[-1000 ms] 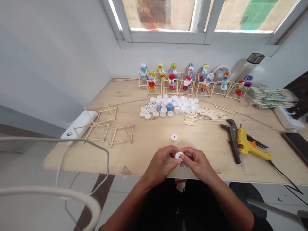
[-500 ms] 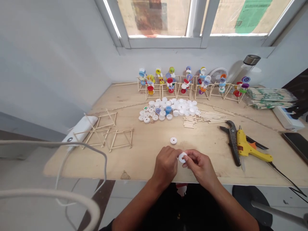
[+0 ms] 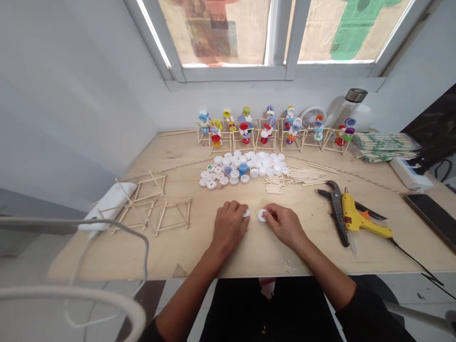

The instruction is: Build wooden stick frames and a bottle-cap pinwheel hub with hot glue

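My right hand [image 3: 286, 225] pinches a white bottle cap [image 3: 261, 215], its flat face towards me, just above the tabletop. Beside it, my left hand [image 3: 230, 225] has its fingers curled over a second white bottle cap [image 3: 246, 213], which lies partly hidden under the fingertips. A small gap separates the two caps. Beyond both hands spreads a pile of mostly white bottle caps [image 3: 263, 160], a few of them blue or printed. Short cut wooden sticks [image 3: 308, 175] lie at the pile's right side.
A yellow glue gun [image 3: 363, 221] and a black-handled cutter [image 3: 337, 211] lie on the right, near a phone [image 3: 432, 218]. Stick frames [image 3: 173, 218] and a white power strip [image 3: 107, 206] occupy the left. Several cap-and-stick models [image 3: 245, 135] line the back before a fan [image 3: 312, 116] and bottle [image 3: 347, 107].
My hands have moved apart and forward from the table's front edge. The left let go of the first cap and reached the cap lying on the table; the right kept its cap. The view shifted.
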{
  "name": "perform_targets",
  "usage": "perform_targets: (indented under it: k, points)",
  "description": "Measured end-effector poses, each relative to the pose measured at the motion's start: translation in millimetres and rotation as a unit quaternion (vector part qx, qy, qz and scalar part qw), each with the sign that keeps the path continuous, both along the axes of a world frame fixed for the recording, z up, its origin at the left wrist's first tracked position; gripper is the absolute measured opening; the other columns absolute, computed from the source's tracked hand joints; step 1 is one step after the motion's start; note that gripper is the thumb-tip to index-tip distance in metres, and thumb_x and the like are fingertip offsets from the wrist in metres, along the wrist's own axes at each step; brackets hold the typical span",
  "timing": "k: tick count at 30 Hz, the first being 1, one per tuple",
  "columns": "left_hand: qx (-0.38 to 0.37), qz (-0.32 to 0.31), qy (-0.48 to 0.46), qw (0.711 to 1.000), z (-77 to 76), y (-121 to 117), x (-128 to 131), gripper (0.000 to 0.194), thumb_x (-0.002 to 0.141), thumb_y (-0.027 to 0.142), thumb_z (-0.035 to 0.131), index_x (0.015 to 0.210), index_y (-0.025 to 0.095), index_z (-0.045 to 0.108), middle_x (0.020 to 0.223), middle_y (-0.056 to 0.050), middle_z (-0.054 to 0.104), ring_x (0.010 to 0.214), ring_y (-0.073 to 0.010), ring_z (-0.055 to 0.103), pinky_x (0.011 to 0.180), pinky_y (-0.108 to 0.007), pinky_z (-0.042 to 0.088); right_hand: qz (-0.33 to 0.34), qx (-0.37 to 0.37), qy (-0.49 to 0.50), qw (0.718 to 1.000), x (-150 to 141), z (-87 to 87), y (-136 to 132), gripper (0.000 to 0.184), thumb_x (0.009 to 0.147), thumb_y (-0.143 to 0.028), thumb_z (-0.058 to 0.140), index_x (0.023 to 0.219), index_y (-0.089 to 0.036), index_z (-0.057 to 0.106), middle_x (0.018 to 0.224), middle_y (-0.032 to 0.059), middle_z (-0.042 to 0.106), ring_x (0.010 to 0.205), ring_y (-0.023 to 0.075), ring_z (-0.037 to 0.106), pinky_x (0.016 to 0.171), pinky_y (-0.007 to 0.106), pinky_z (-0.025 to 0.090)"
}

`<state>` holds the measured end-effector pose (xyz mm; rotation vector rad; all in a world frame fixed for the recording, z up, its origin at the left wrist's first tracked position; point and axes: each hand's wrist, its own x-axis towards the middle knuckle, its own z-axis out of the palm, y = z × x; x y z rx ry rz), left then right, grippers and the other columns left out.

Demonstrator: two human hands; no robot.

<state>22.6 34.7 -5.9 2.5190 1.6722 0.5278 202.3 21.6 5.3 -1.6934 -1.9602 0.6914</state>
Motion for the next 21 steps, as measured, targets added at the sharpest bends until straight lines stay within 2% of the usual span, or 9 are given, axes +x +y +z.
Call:
perform_targets:
  k: [5,7,10,15,21]
  points:
    - [0.028,0.074,0.0,0.997,0.8,3,-32,0.027,0.077,0.015,0.052,0.102,0.022,0.061,0.099,-0.01,0.063,0.093,-0.0285,0.053,0.074,-0.04,0.04,0.033,0.024,-0.065,0.997,-19,-1.3,20,0.019,0.087,-0.026,0.048,0.087,-0.021,0.066,0.08,0.0045,0.066,0.079,0.0186,0.058,0.067,0.028,0.04]
    - [0.04,0.071,-0.021,0.996,1.8,0,-33,0.03,0.078,0.017,0.052,0.106,0.021,0.06,0.105,-0.011,0.063,0.099,-0.0292,0.052,0.079,-0.041,0.039,0.038,0.033,-0.069,0.996,-21,-1.6,24,0.019,0.086,-0.024,0.048,0.088,-0.019,0.066,0.087,0.0073,0.065,0.089,0.0211,0.056,0.074,0.03,0.04]
    - [0.038,0.024,-0.058,0.997,1.9,-5,-21,0.03,0.079,0.02,0.054,0.109,0.021,0.059,0.105,-0.01,0.063,0.102,-0.0277,0.052,0.084,-0.042,0.037,0.029,0.063,-0.071,0.995,-14,-1.1,22,0.021,0.087,-0.023,0.047,0.095,-0.017,0.065,0.093,0.01,0.063,0.096,0.0229,0.053,0.081,0.033,0.04]
    - [0.01,-0.026,-0.071,0.997,0.4,1,5,0.032,0.077,0.024,0.059,0.109,0.021,0.059,0.1,-0.008,0.065,0.101,-0.0272,0.052,0.086,-0.042,0.034,0.008,0.095,-0.018,0.995,14,0.5,-2,0.021,0.088,-0.019,0.042,0.087,-0.019,0.063,0.086,0.0059,0.063,0.086,0.0197,0.055,0.078,0.032,0.042]
    - [-0.016,-0.032,-0.045,0.998,-2.2,11,18,0.028,0.078,0.025,0.057,0.105,0.02,0.061,0.097,-0.009,0.064,0.097,-0.0278,0.053,0.085,-0.043,0.034,-0.014,0.052,0.069,0.996,33,-4.9,-42,0.018,0.088,-0.02,0.042,0.082,-0.019,0.059,0.079,0.0042,0.062,0.076,0.0171,0.056,0.069,0.029,0.043]
